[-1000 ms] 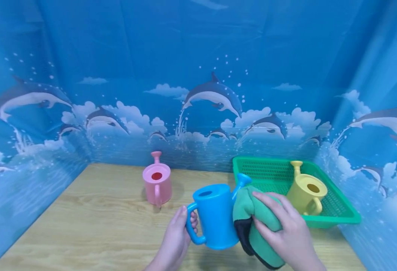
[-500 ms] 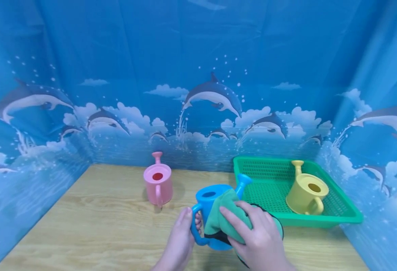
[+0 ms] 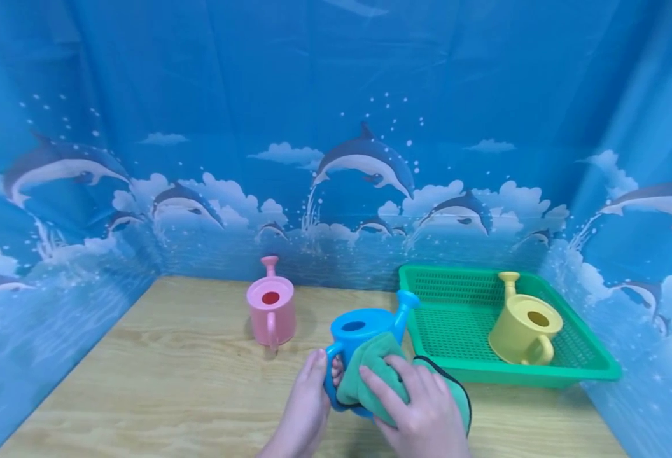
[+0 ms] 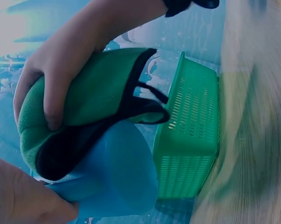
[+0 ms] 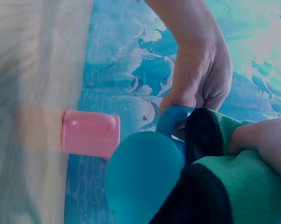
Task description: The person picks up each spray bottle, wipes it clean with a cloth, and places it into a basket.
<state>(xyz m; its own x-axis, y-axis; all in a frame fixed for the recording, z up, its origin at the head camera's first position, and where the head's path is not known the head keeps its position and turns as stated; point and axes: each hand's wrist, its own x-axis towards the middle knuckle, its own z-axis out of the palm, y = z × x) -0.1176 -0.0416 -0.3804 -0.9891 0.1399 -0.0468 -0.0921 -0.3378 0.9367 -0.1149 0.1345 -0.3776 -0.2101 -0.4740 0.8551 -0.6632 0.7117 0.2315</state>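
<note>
Item, blue watering can [image 3: 375, 326]: hanging clear of the table [image 3: 198, 369], nearer me than the pink watering can [image 3: 284, 318] and the green basket [image 3: 508, 373].
Item, left hand [image 3: 307, 394]: gripping the can's handle [image 3: 329, 375], fingers curling round it.
Item, right hand [image 3: 424, 410]: clutching a green cloth [image 3: 373, 355] and pressing it to the can's side.
Step, as I am judging it: wiping the can's outer wall. The next move is probably calling for a steady handle while the cloth is travelling to another patch.
Head view only: I am seeing the blue spout, and the yellow watering can [image 3: 510, 337] standing in the basket.
Left wrist view: showing the cloth's black loop [image 4: 153, 92], which the head view is hiding.
Both wrist views: showing the blue can's underside; the head view is not.
</note>
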